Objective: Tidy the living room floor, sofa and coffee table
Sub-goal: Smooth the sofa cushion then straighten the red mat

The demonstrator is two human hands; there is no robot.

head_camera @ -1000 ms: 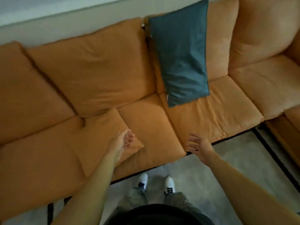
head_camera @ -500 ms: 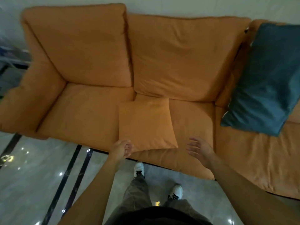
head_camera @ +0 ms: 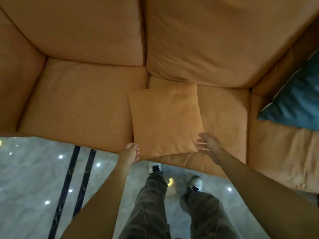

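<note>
A small square orange cushion [head_camera: 165,119] lies flat on the seat of the orange sofa [head_camera: 77,104], its near edge at the seat's front. My left hand [head_camera: 130,151] hovers at the cushion's near left corner, fingers loosely curled and holding nothing. At the near right corner my right hand [head_camera: 209,145] has its fingers spread, and the fingertips reach the cushion's edge. A teal pillow [head_camera: 296,100] leans on the sofa at the far right, partly cut off by the frame.
Glossy grey marble floor [head_camera: 31,178] with two dark inlay stripes [head_camera: 76,183] lies in front of the sofa. My legs and white sneakers [head_camera: 155,167] stand close to the sofa's front edge. The sofa's left armrest [head_camera: 13,80] bounds the seat.
The view has swung left and closer to the sofa. Both hands have moved forward to the orange cushion's near corners; the teal pillow has slid to the right edge of view.
</note>
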